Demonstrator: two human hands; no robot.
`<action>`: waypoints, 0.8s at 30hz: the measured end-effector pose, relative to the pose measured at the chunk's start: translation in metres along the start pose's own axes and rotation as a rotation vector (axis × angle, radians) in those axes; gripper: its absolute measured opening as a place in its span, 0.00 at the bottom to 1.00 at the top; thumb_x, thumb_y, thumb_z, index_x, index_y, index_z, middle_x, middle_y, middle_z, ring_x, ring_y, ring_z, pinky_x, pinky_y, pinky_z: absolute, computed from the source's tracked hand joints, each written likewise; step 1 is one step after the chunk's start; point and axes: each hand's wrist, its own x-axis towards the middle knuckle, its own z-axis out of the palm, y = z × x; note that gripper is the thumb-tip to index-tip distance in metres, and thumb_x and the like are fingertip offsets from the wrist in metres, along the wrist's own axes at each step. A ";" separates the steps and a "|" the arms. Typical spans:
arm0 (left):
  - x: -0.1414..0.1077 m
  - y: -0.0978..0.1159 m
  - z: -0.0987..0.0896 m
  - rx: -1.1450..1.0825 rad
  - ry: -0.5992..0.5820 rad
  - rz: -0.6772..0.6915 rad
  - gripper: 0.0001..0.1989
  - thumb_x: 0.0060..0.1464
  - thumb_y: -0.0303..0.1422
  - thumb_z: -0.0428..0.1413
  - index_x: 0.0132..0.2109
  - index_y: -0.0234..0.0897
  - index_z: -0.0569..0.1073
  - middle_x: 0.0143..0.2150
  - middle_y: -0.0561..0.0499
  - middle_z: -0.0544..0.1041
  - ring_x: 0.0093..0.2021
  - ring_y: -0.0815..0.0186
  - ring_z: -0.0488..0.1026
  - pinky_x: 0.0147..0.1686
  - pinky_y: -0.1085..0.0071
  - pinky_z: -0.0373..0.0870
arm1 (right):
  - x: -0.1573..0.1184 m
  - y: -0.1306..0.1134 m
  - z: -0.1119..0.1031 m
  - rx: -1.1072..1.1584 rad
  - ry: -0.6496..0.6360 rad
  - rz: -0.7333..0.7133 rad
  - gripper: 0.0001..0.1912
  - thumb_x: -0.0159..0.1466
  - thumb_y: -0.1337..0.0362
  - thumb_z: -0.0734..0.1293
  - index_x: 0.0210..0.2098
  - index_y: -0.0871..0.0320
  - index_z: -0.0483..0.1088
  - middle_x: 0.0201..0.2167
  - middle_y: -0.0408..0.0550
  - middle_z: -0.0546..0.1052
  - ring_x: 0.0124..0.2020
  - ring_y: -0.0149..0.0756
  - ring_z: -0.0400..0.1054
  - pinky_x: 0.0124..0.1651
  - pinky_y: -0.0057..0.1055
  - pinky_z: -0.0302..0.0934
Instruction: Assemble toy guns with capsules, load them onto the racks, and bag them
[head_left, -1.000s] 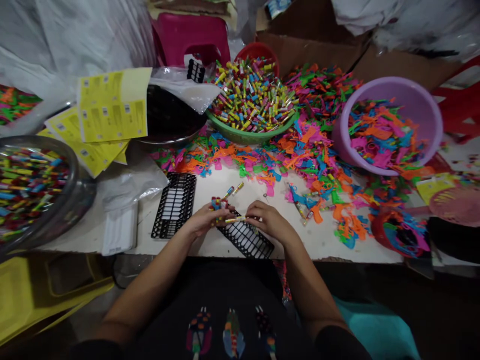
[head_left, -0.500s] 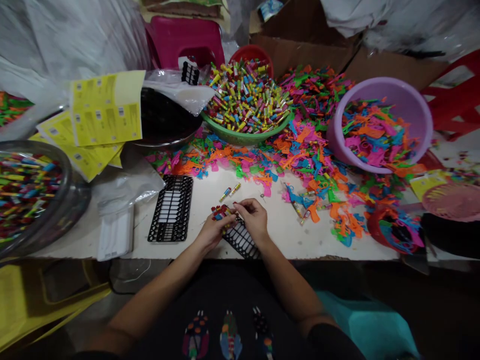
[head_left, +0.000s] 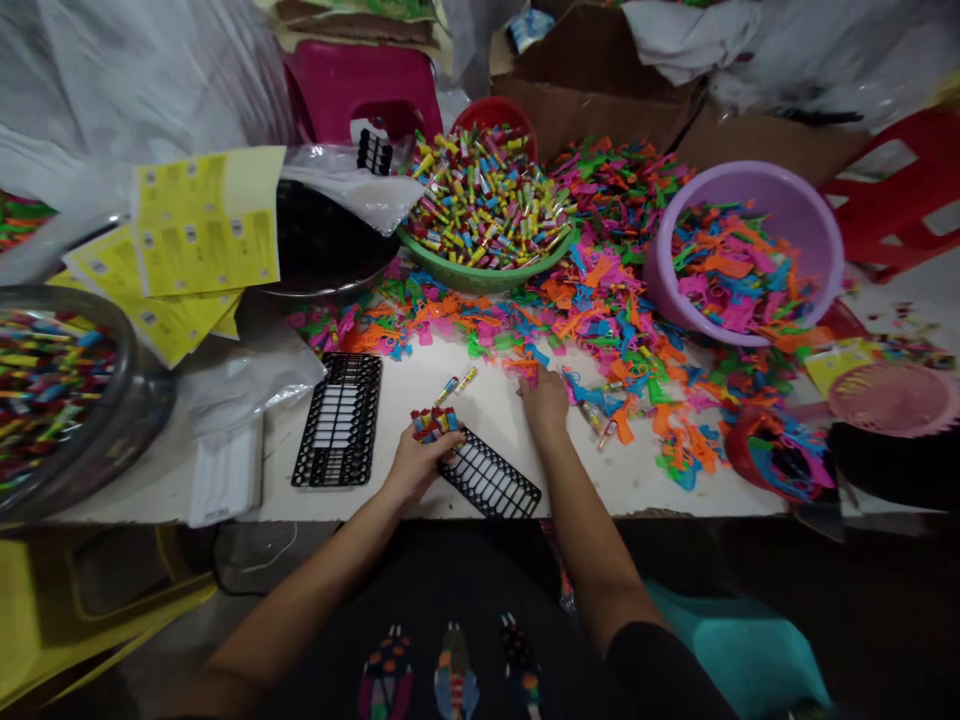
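Landmark: the slanted black lattice rack (head_left: 491, 478), near the front edge of the table.

Grip, left hand (head_left: 416, 460): at the rack's left end, closed around a bundle of small tubes (head_left: 435, 424), red and blue ends up, thumb across the front. Whether it also touches the rack: cannot tell.

Grip, right hand (head_left: 546, 405): beyond the rack's right half, palm down, fingertips at a pink toy pistol (head_left: 529, 371). Fingers partly hidden; cannot tell if they are parted or pinched.

Handling, judged: the bundle wants even pressure, thumb against fingers, ends level; a loose middle tube could slide out. Pieces by the right hand overlap, so a light fingertip touch should disturb fewer neighbours. Steadying the rack would guard against a knock.

Surface: pale tabletop (head_left: 600, 490), worn at the front edge. Two loose tubes (head_left: 455, 385) lie just beyond the rack; a second black rack (head_left: 337, 420) left of it. Farther beyond: scattered toy pistols (head_left: 577, 300), then a green basin (head_left: 487, 278) heaped with tubes. Purple tub (head_left: 829, 225) well to the rack's right, yellow label sheets (head_left: 206, 230) well to its left.

Room: magenta chair (head_left: 360, 80) and cardboard box (head_left: 600, 112) past the table's far side from the rack; dim light.
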 end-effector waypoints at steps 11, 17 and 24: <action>-0.006 0.008 0.003 0.352 -0.049 0.179 0.19 0.37 0.28 0.60 0.41 0.36 0.72 0.41 0.49 0.75 0.41 0.65 0.71 0.46 0.70 0.64 | -0.089 -0.064 -0.026 1.086 -0.304 0.090 0.12 0.56 0.55 0.60 0.24 0.56 0.58 0.19 0.37 0.61 0.20 0.26 0.59 0.25 0.25 0.59; -0.010 0.008 0.005 0.457 -0.060 0.302 0.17 0.37 0.26 0.60 0.40 0.39 0.74 0.40 0.50 0.73 0.42 0.65 0.69 0.47 0.71 0.62 | -0.098 -0.063 -0.019 0.891 -0.145 -0.038 0.11 0.58 0.57 0.58 0.24 0.57 0.58 0.18 0.37 0.60 0.21 0.25 0.55 0.26 0.24 0.55; -0.013 0.012 0.003 0.553 -0.148 0.379 0.18 0.37 0.24 0.58 0.40 0.41 0.75 0.35 0.50 0.72 0.37 0.66 0.68 0.41 0.74 0.63 | -0.106 -0.064 -0.009 0.859 -0.118 -0.021 0.09 0.59 0.58 0.57 0.26 0.56 0.56 0.20 0.38 0.61 0.22 0.26 0.56 0.27 0.24 0.55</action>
